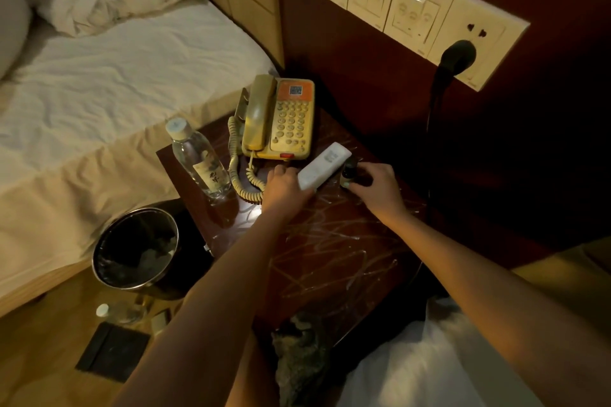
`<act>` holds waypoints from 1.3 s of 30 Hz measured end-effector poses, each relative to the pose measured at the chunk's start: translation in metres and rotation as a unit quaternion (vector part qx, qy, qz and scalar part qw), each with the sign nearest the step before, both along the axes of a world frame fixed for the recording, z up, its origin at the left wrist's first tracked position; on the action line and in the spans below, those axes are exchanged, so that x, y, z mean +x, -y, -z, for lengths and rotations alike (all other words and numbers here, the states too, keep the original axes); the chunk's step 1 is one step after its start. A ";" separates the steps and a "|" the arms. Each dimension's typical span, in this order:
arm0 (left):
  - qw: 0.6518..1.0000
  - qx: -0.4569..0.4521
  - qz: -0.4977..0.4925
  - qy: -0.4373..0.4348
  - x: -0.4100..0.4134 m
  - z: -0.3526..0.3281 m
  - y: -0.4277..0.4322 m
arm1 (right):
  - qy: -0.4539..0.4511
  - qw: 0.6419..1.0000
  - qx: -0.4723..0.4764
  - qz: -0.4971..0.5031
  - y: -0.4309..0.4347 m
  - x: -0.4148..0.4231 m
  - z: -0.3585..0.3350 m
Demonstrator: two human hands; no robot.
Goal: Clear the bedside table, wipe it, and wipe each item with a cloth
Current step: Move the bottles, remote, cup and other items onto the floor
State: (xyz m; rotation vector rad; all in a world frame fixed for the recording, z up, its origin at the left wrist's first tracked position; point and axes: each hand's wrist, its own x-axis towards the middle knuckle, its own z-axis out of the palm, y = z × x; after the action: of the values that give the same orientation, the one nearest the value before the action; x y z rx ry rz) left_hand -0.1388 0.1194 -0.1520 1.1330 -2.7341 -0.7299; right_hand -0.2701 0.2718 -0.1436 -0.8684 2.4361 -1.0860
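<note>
The dark wooden bedside table (330, 241) has a scratched, smeared top. On it stand a yellow corded telephone (281, 119) at the back and a clear water bottle (200, 158) at the left. My left hand (284, 187) grips the near end of a white remote control (325, 165). My right hand (377, 187) curls round a small dark bottle (349, 170) just right of the remote. A dark patterned cloth (297, 350) lies at the table's near edge by my lap.
A bed with white sheets (115, 82) lies to the left. A round metal waste bin (139, 248) stands on the floor by the table. Another bottle (115, 312) and a black notebook (112, 352) lie on the floor. Wall switches and a plugged socket (459, 53) sit above.
</note>
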 end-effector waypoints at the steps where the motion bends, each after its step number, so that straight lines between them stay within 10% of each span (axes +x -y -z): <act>1: 1.000 -0.002 0.002 0.013 -0.001 -0.002 0.000 | 0.000 1.000 0.005 0.001 0.002 0.001 0.000; 16: 0.998 -0.033 0.012 0.048 -0.011 -0.010 0.007 | 0.041 0.999 -0.009 -0.004 0.010 -0.008 -0.005; 25: 0.993 0.037 -0.066 -0.088 0.027 -0.043 0.006 | 0.018 0.996 -0.083 0.019 0.009 -0.003 -0.057; 39: 0.998 0.003 -0.037 0.049 0.045 -0.026 -0.048 | 0.044 0.995 -0.084 0.022 -0.033 0.034 -0.053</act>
State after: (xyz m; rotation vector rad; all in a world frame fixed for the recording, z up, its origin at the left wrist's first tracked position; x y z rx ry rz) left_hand -0.0935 0.1675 -0.1261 1.2966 -2.7545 -0.6902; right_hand -0.2357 0.3045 -0.0906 -0.8023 2.3265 -1.3326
